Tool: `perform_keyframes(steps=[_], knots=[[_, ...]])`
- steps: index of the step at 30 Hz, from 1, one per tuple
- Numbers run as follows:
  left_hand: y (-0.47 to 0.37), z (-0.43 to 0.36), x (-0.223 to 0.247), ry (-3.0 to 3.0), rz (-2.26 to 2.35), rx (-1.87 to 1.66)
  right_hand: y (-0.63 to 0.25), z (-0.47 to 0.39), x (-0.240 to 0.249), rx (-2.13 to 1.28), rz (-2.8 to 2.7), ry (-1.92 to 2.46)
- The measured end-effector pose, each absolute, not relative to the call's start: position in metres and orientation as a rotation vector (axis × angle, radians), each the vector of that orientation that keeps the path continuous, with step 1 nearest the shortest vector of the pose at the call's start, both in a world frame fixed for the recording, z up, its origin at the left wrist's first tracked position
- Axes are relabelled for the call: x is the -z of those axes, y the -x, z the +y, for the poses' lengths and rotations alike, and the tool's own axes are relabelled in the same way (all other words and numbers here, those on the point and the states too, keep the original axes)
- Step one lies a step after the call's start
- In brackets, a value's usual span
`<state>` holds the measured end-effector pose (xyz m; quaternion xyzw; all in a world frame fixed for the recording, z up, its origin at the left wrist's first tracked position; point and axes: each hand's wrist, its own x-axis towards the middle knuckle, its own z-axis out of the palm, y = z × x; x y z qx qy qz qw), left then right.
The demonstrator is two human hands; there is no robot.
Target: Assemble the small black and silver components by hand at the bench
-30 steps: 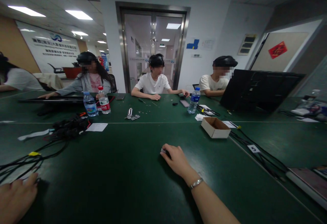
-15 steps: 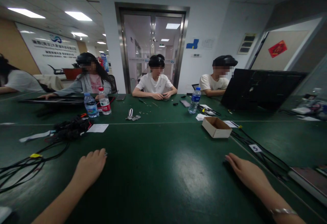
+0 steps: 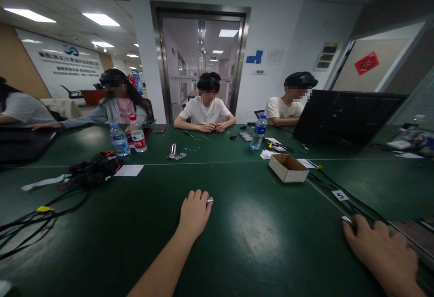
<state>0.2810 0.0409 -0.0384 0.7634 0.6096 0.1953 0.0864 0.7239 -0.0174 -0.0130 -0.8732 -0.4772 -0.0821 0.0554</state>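
Observation:
My left hand (image 3: 195,213) is over the green table, its fingers curled closed. A small shiny silver metal piece (image 3: 210,200) shows at its thumb side; its exact kind cannot be made out. Farther right, my right hand (image 3: 381,247) is closed with the back of the hand up, beside black cables (image 3: 359,209). At the tip of its thumb and index finger a silver metal piece (image 3: 348,220) sticks out. The fingers hide most of both pieces.
An open cardboard box (image 3: 288,175) stands ahead, left of my right hand. Black cables (image 3: 61,215) and a dark bundle (image 3: 93,170) lie at the left. Water bottles (image 3: 119,141), small metal parts (image 3: 174,153) and a black monitor (image 3: 346,118) are across the table, where several people sit.
My left hand has moved right to the middle of the table. My right hand has moved right and slightly nearer. The dark flat panel at the far left has shifted left.

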Motion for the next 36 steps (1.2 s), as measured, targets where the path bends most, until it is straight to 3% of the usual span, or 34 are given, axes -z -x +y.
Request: perform_keyframes(steps=[5, 7, 10, 13, 18, 23, 27, 32, 36], knots=[[-0.276, 0.043, 0.037, -2.082, 1.683, -0.708, -0.672, -0.011, -0.004, 0.465, -1.534, 2.529], [-0.278, 0.048, 0.037, -1.975, 1.619, -0.765, -0.626, -0.002, -0.010, 0.381, -1.755, 2.310], [-0.283, 0.060, 0.042, -1.686, 1.526, -0.917, -0.546, 0.019, -0.008, -0.242, -1.985, 1.888], [-0.285, 0.072, 0.050, -1.341, 1.398, -1.288, -0.471, 0.044, 0.009, -0.989, -1.849, 1.469], [-0.281, 0.078, 0.054, -0.986, 1.147, -1.548, -0.384, 0.071, 0.044, -1.447, -1.371, 0.998], [-0.284, 0.074, 0.046, -0.948, 1.087, -1.519, -0.372, 0.073, 0.059, -1.474, -1.188, 0.873], [-0.282, 0.074, 0.047, -1.057, 1.142, -1.507, -0.399, 0.080, 0.058, -1.246, -1.363, 1.044], [-0.272, 0.078, 0.053, -1.023, 1.187, -1.510, -0.415, 0.088, 0.056, -1.283, -1.384, 1.065], [-0.268, 0.078, 0.053, -1.051, 1.158, -1.495, -0.411, 0.084, 0.058, -1.089, -1.558, 1.099]])
